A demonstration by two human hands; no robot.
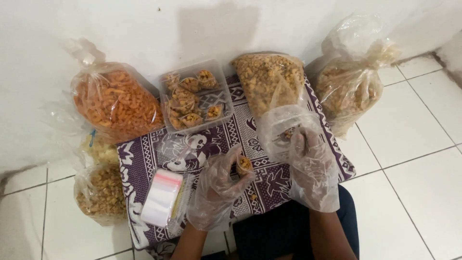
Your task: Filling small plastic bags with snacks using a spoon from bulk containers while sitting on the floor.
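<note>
Both my hands wear loose clear plastic gloves. My left hand (219,185) holds a small clear pouch (244,164) partly filled with yellow-brown snack, over a purple and white patterned cloth (144,166). My right hand (310,161) reaches into the open mouth of a large clear bag of the same snack (267,79); what its fingers hold is hidden by the glove and bag. A clear tray (195,94) behind my left hand holds several filled small pouches. A stack of empty small zip pouches (162,197) lies left of my left hand.
A big bag of orange curled snacks (115,101) leans on the white wall at left. Two more bags (100,190) sit on the tiled floor at lower left. Another large bag of brown snack (349,84) stands at right. White floor tiles (414,159) spread to the right.
</note>
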